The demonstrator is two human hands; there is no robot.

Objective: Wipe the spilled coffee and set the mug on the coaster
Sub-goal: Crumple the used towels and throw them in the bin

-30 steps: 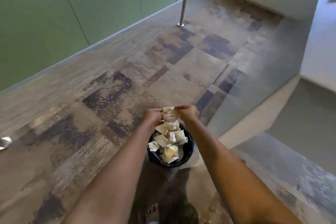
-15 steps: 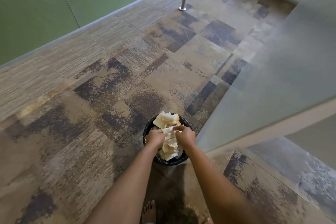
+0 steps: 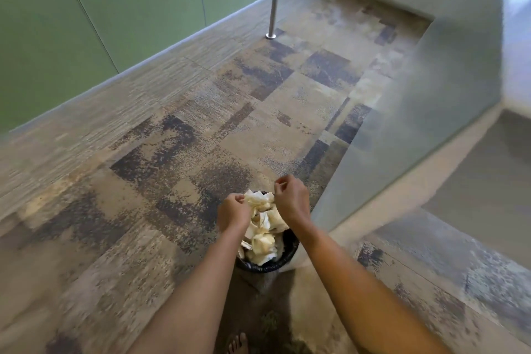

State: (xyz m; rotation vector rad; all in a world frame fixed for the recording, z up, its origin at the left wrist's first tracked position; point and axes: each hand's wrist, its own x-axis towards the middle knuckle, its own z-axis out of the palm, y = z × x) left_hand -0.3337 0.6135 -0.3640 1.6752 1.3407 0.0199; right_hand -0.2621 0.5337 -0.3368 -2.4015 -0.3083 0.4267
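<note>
dropping the stained paper (image 3: 264, 210) in the bin (image 3: 288, 250), low in the middle of the frame, goes best if it is pushed down so none falls out. the left hand (image 3: 234, 211) curls at the top paper, but its grip cannot be told. the right hand (image 3: 291, 198), just beside it, curls on nothing. no mug shows.

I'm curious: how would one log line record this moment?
stage: disposal | left hand: at paper towels, grip unclear | right hand: curled, empty | bin: full

Patchy brown-grey carpet (image 3: 143, 210). Green panels (image 3: 129, 8) along the left, raised on a metal leg (image 3: 273, 14). Frosted glass partition (image 3: 416, 123) at right. Black-lined bin (image 3: 288, 250) on the carpet, just beside the partition's near end.
</note>
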